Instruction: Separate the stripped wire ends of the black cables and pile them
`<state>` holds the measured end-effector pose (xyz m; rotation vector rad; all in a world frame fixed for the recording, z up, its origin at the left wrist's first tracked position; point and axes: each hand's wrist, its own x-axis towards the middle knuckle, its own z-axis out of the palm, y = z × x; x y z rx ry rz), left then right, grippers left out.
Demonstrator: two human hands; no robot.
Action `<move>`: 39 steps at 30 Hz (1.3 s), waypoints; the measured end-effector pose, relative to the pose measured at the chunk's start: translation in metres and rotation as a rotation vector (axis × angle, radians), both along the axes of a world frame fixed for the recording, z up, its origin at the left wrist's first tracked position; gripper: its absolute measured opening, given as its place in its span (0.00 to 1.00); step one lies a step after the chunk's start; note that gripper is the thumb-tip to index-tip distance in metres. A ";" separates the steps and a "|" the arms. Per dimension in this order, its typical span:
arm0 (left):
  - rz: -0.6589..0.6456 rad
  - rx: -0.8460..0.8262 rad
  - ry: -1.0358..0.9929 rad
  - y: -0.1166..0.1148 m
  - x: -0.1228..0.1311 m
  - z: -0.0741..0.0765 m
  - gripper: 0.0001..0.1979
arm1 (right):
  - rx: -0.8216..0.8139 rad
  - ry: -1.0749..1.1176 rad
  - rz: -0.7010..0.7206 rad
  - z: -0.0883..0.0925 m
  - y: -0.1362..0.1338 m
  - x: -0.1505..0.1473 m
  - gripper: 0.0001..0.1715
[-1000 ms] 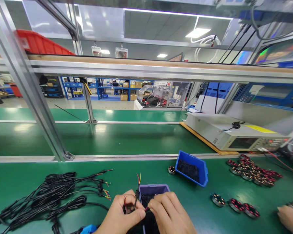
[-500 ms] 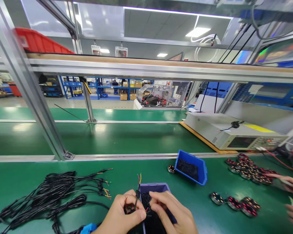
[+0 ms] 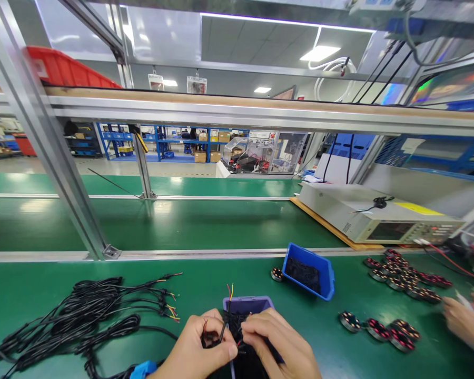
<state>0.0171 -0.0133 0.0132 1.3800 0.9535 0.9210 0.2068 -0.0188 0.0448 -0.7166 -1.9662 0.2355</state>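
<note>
My left hand [image 3: 199,345] pinches a thin black cable [image 3: 226,321] between thumb and fingers. Its red and yellow wire ends point upward, and a loop of thin wires shows within the curled fingers. Close beside it, my right hand [image 3: 278,342] is closed, thumb and fingertips together near a short red-tipped wire end; what they grip, if anything, is too small to make out. Both hands are over a purple bin [image 3: 248,301] with black parts inside. A blue band is at my left wrist. To the left lies a pile of black cables [image 3: 79,310] with bared coloured ends.
A blue bin [image 3: 327,284] of black pieces stands ahead, a small round motor [image 3: 277,274] beside it. More round motors [image 3: 398,279] lie at right, near a co-worker's hands [image 3: 464,321]. Behind them sits a grey bench instrument [image 3: 363,210]. A metal post [image 3: 59,152] rises at left.
The cable's upright wire ends have shifted slightly right, while my hands stay almost in place. The co-worker's hands have drawn away from the motor pile and come together at the right edge.
</note>
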 end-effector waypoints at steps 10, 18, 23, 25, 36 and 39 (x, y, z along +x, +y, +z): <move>0.022 -0.044 -0.042 -0.001 0.002 -0.001 0.25 | -0.030 -0.040 -0.001 0.001 0.001 0.009 0.11; -0.022 -0.017 -0.106 -0.001 0.001 0.000 0.27 | -0.077 -0.112 0.065 0.000 0.003 0.006 0.11; -0.076 -0.046 -0.151 -0.003 -0.003 0.000 0.27 | -0.108 -0.093 0.044 -0.007 0.001 -0.001 0.12; -0.075 -0.056 -0.165 -0.003 -0.003 -0.002 0.27 | -0.105 -0.090 0.054 -0.010 0.002 -0.001 0.12; -0.087 -0.108 -0.199 -0.001 -0.004 -0.011 0.24 | 0.026 -0.150 0.080 -0.014 0.004 -0.001 0.09; 0.006 -0.013 -0.222 -0.003 -0.006 -0.014 0.19 | 0.037 -0.167 0.041 -0.014 0.003 -0.004 0.10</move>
